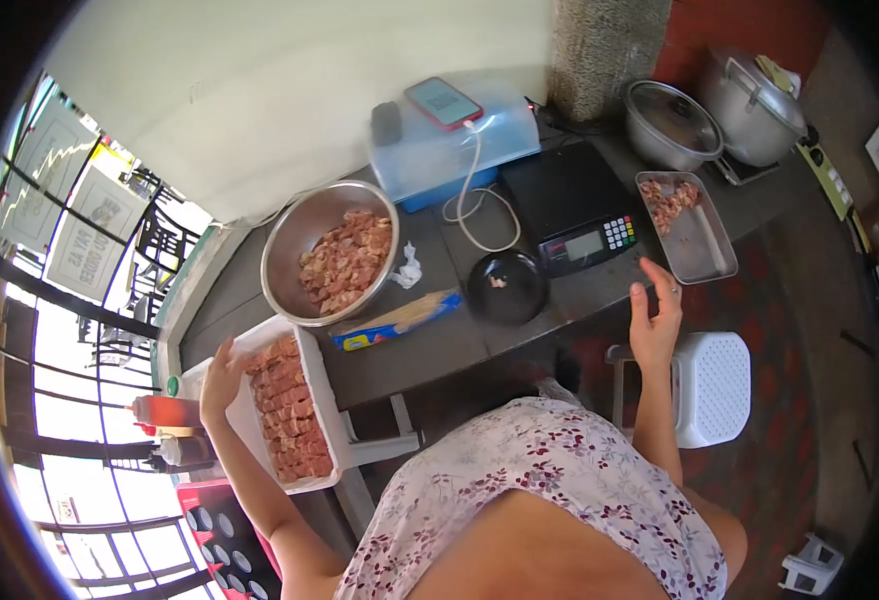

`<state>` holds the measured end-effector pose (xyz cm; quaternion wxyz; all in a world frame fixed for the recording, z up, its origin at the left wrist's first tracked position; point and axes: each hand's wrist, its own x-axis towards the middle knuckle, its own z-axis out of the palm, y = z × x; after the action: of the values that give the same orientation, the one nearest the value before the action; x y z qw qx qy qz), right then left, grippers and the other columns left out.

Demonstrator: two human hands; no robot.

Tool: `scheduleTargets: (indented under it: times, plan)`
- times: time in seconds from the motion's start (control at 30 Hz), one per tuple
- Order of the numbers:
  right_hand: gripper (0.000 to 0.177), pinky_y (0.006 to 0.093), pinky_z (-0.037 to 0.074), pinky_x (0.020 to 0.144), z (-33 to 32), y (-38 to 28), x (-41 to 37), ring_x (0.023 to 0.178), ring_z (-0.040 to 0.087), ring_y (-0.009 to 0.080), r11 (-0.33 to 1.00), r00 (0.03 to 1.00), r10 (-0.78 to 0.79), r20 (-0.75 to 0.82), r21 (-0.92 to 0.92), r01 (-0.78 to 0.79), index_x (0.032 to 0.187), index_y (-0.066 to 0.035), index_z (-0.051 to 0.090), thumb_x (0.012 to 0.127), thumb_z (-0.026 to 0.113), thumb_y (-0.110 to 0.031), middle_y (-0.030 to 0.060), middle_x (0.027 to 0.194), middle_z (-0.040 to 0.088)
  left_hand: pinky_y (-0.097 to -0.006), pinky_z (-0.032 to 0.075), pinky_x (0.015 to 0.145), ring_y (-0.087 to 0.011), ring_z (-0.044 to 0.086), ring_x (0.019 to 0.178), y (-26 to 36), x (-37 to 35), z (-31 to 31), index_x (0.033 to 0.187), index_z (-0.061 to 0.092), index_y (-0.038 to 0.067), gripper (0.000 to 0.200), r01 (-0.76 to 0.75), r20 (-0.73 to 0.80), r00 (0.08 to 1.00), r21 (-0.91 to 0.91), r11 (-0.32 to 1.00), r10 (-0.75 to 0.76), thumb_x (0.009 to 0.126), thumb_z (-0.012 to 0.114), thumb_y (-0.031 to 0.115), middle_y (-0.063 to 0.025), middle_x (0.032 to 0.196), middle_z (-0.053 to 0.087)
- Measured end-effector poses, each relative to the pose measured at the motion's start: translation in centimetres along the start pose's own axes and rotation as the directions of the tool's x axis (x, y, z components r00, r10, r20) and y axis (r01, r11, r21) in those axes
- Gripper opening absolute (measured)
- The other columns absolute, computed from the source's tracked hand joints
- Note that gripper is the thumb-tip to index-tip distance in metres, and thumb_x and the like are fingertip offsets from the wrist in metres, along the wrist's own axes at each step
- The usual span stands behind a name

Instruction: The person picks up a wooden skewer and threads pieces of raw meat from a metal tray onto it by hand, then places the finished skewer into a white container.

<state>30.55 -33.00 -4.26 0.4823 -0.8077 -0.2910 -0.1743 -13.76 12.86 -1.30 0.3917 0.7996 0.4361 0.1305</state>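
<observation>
My left hand (221,382) is at the left rim of a white tray (329,425), fingers stretched out and holding nothing that I can see. Rows of raw meat pieces (289,415) fill that tray, apparently skewered. My right hand (656,315) hovers in front of the counter edge with thumb and fingers apart, nothing in it. Nearest to it are a metal pan (714,262) with some meat scraps and a black digital scale (584,245). A steel bowl (277,262) of cut raw meat (344,265) stands at the back left.
An open pack of bamboo skewers (399,322) lies beside a small black bowl (507,290) and a crumpled white scrap (407,268). Behind are a blue plastic box (389,165) carrying a phone (444,103), plus lidded pots (671,125). Sauce bottles (167,412) stand left; a white stool (711,390) is right.
</observation>
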Motion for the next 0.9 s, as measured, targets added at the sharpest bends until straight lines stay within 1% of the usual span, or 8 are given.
scheduleTargets:
  times: [0.07,0.1,0.17,0.33,0.47,0.6,0.8,0.9]
  plan:
    - [0.029,0.0395,0.037,0.097,-1.6,2.2,1.3,0.110,0.051,0.0313,1.000,0.998,0.010,-0.066,-0.029,-0.012,0.114,-0.004,0.060,0.087,0.058,-0.015,0.0139,0.117,0.059,-0.0381,0.034,0.104,-0.0305,0.046,0.123,-1.5,0.1,0.7,0.134,0.046,0.007,0.058,0.278,-0.184,0.960,0.684,0.675,-0.210,0.088,0.059,0.039,-0.0179,0.133,0.049]
    - [0.029,0.0394,0.036,0.097,-2.5,3.2,1.9,0.110,0.051,0.0308,0.998,0.996,0.018,-0.085,-0.051,-0.022,0.114,-0.004,0.059,0.087,0.058,-0.014,0.0135,0.117,0.059,-0.0381,0.034,0.104,-0.0305,0.046,0.123,-1.3,-0.2,1.1,0.134,0.046,0.007,0.058,0.268,-0.170,0.963,0.689,0.674,-0.209,0.088,0.059,0.039,-0.0179,0.133,0.049]
    - [0.029,0.0395,0.035,0.097,-4.0,6.0,3.1,0.110,0.051,0.0301,0.995,0.992,0.012,-0.122,-0.093,-0.024,0.114,-0.004,0.059,0.087,0.058,-0.014,0.0132,0.118,0.058,-0.0396,0.033,0.104,-0.0329,0.045,0.124,0.6,-0.6,2.2,0.132,0.047,0.005,0.061,0.130,-0.253,0.967,0.452,0.883,-0.013,0.085,0.062,0.041,-0.0205,0.132,0.049]
    - [0.029,0.0411,0.034,0.097,-10.2,14.4,9.0,0.114,0.046,0.0300,0.975,0.971,-0.005,-0.240,-0.215,-0.048,0.114,-0.007,0.062,0.086,0.059,-0.014,0.0120,0.122,0.055,-0.0399,0.039,0.098,-0.0307,0.053,0.114,10.8,0.4,9.4,0.120,0.058,0.000,0.040,-0.016,-0.464,0.842,0.488,0.873,0.274,0.087,0.061,0.023,-0.0205,0.118,0.059]
    - [0.028,0.0435,0.033,0.099,-13.0,19.8,12.6,0.117,0.043,0.0312,0.968,0.972,0.004,-0.234,-0.243,-0.062,0.114,-0.011,0.063,0.086,0.059,-0.017,0.0124,0.125,0.053,-0.0327,0.046,0.090,-0.0211,0.060,0.106,21.2,1.9,17.4,0.119,0.060,0.000,0.034,-0.155,-0.505,0.830,0.200,0.967,0.238,0.088,0.060,0.016,-0.0158,0.114,0.063]
    - [0.028,0.0446,0.032,0.100,-13.4,24.4,14.5,0.118,0.043,0.0320,0.978,0.990,0.011,-0.141,-0.206,-0.040,0.114,-0.011,0.063,0.087,0.059,-0.017,0.0168,0.127,0.051,-0.0310,0.049,0.085,-0.0182,0.062,0.097,31.6,2.2,25.7,0.115,0.062,0.002,0.030,-0.238,-0.388,0.890,0.047,0.970,0.237,0.087,0.061,0.013,-0.0147,0.109,0.065]
    - [0.030,0.0441,0.033,0.098,-10.6,28.9,17.4,0.118,0.045,0.0318,0.995,0.992,-0.095,0.087,-0.029,0.098,0.115,-0.008,0.062,0.087,0.059,-0.018,0.0177,0.129,0.050,-0.0328,0.050,0.078,-0.0260,0.064,0.087,36.2,3.0,38.0,0.111,0.065,0.005,0.030,-0.392,-0.207,0.886,0.142,0.909,0.415,0.084,0.063,0.019,-0.0158,0.104,0.066]
    - [0.030,0.0434,0.034,0.097,-7.9,27.2,19.2,0.119,0.044,0.0312,0.991,0.976,-0.134,0.169,-0.005,0.137,0.115,-0.007,0.062,0.087,0.059,-0.020,0.0167,0.128,0.050,-0.0355,0.050,0.079,-0.0304,0.063,0.091,37.3,2.8,43.1,0.111,0.064,0.003,0.033,-0.473,-0.067,0.879,-0.011,0.881,0.472,0.083,0.065,0.021,-0.0181,0.103,0.065]
